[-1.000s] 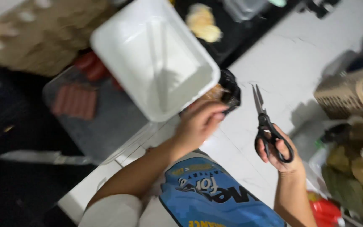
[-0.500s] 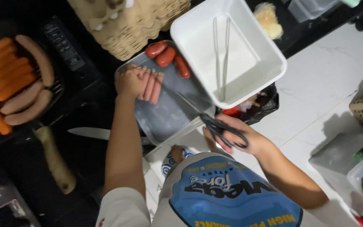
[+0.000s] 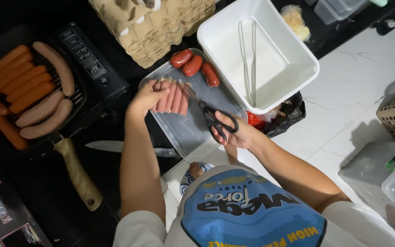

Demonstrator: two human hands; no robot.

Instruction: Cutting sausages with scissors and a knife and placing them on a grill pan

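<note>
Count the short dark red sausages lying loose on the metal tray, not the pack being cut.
3. The short dark red sausages lie side by side at the far end of the flat metal tray: one, one, one. None seem hidden.

The metal tray is the landmark. On it lie a pack of sausages near its left edge and three loose sausages at its far end. Right of the tray sits a tub with tongs in it. Left of the tray stands a grill pan carrying sausages. Behind the tray are egg cartons. A knife lies beside the tray's near left corner.
</note>
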